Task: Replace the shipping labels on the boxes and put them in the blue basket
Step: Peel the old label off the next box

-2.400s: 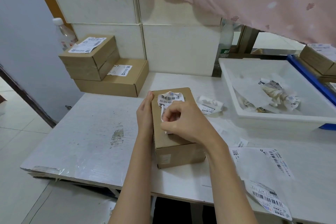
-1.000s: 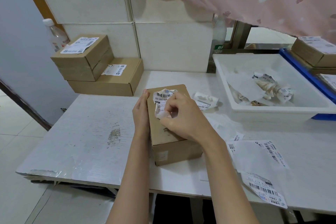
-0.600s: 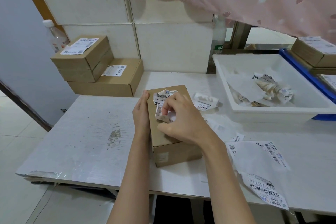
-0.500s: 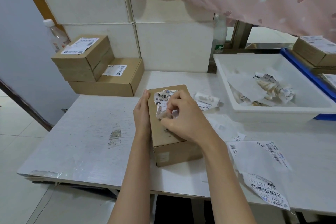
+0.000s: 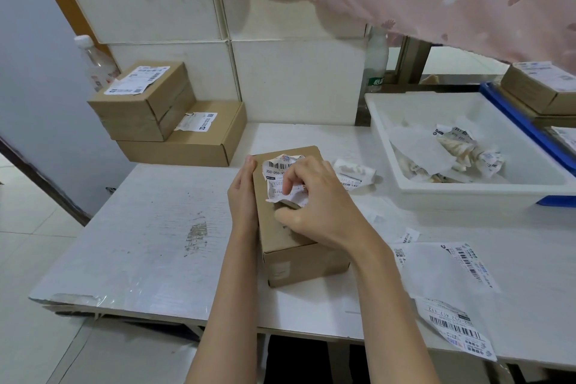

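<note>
A brown cardboard box [image 5: 293, 252] stands on the white table [image 5: 162, 227] in front of me. Its old shipping label [image 5: 276, 179] is torn and crumpled, and partly lifted off the top. My right hand [image 5: 314, 206] pinches the loose near edge of that label between thumb and fingers. My left hand [image 5: 244, 196] presses flat against the box's left side, fingers straight. The blue basket [image 5: 526, 131] lies at the right edge, with labelled boxes [image 5: 542, 87] in it. Fresh label sheets [image 5: 445, 271] lie on the table to the right.
A white tray [image 5: 442, 193] holding crumpled label scraps sits right of the box. A torn label wad [image 5: 353, 173] lies beside it. Two stacked labelled boxes [image 5: 146, 103] stand at the back left with a plastic bottle [image 5: 93, 62] behind. A pink curtain hangs above.
My right hand's fingers have worked at the label's lifted edge, curling it further up off the box top. My left hand and the box have stayed in place.
</note>
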Demonstrator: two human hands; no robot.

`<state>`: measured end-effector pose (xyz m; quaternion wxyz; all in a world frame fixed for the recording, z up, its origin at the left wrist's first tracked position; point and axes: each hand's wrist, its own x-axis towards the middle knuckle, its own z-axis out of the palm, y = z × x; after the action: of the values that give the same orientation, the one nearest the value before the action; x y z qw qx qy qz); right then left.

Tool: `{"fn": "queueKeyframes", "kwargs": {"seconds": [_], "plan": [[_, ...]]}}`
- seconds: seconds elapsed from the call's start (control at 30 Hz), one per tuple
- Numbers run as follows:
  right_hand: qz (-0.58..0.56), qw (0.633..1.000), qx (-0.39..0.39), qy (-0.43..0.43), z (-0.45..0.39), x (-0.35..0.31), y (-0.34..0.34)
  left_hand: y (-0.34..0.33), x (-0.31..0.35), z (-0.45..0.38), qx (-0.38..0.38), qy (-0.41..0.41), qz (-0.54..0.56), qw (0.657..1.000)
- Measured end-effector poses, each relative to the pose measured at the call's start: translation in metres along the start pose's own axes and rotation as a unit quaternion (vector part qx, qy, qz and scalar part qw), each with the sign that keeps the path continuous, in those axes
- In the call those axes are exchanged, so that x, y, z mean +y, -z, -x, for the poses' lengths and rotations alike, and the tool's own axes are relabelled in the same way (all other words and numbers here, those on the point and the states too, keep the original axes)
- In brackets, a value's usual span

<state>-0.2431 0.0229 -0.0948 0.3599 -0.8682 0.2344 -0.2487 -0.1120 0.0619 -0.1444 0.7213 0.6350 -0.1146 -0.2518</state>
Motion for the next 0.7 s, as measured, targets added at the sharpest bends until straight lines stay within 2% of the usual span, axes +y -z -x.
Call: {"fn": "queueKeyframes", "kwargs": {"seconds": [0.1,0.5,0.6,0.7], "plan": [[0.068,0.997,0.03,0.021,0.003,0.002,-0.001,-0.001,0.001,0.001,-0.001,0.009,0.011,1.0],[-0.021,0.991,0.128,-0.039,0.0,0.014,0.0,-0.003,0.002,0.004,0.003,-0.009,-0.01,1.0],[-0.046,0.991,0.119,-0.036,0.001,0.011,0.002,-0.004,0.005,0.006,0.018,-0.01,-0.013,1.0],[-0.051,0.995,0.077,-0.048,0.003,0.008,0.005,-0.005,0.008,0.008,0.026,-0.006,-0.006,1.0]]}}
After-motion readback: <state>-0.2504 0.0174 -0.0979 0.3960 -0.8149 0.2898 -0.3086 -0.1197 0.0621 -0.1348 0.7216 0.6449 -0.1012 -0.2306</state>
